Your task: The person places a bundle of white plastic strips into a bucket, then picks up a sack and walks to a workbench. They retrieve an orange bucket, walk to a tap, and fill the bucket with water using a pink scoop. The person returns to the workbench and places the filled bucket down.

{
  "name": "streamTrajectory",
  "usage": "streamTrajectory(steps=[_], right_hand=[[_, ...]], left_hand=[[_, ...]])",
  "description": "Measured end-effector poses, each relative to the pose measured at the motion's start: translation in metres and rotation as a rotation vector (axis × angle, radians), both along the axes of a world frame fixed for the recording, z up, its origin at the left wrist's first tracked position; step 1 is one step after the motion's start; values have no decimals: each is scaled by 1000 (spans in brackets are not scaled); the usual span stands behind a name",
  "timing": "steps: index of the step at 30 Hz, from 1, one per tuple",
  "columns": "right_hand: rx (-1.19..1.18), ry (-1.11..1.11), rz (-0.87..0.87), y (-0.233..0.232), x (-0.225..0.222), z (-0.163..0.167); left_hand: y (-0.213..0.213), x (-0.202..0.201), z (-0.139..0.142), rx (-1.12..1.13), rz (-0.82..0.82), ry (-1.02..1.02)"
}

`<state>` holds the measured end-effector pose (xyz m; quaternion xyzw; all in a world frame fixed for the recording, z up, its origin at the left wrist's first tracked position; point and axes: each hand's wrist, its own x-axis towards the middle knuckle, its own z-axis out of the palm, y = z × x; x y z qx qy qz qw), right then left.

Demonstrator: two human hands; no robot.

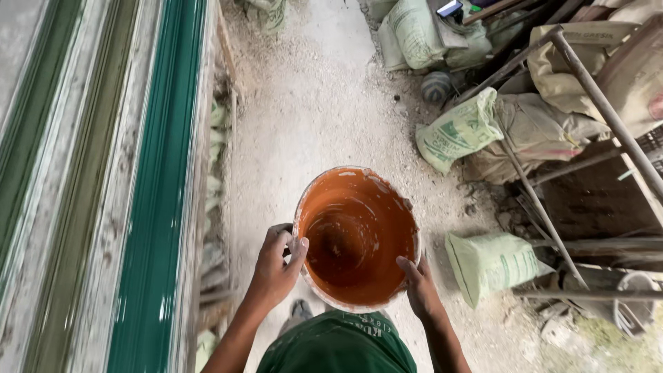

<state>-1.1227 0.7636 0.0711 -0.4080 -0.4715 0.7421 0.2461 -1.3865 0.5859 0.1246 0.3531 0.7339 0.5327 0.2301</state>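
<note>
Both arms reach forward and down from a green shirt (338, 345), forearms angled inward, gripping an orange bucket (356, 238) by opposite sides of its rim.

Left hand (275, 266): fingers curled and clamped over the left rim edge, thumb hooked inside, knuckles up. Right hand (418, 283): palm flat against the right outer wall, thumb over the rim, fingers wrapped round the outside and hidden; closed on the bucket.

Bucket is held off the ground, mouth up, tilted slightly toward the person, over the dusty pale floor (318, 103) roughly mid-width of the passage. Inside is wet orange, swirl marks at the bottom, white crusty residue smeared along the rim and upper wall. Cannot tell whether any liquid remains.

Left edge of the floor: long green-and-white painted beams (145, 186), blurred. Right edge: stacked pale-green sacks (459, 131), one lone sack (494, 262) just right of the bucket, metal rods (601, 103) leaning over brown bags (552, 131).
</note>
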Motion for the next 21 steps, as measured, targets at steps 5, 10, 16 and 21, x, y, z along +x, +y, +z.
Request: streamTrajectory(steps=[5, 10, 16, 21], right_hand=[[-36, 7, 41, 87, -87, -28], [-10, 33, 121, 209, -191, -32], [154, -173, 327, 336, -322, 16], [207, -124, 274, 411, -438, 19]], left_hand=[[81, -72, -32, 68, 48, 114], [193, -162, -45, 45, 182, -143], [291, -287, -26, -42, 203, -311], [372, -390, -54, 92, 255, -226]])
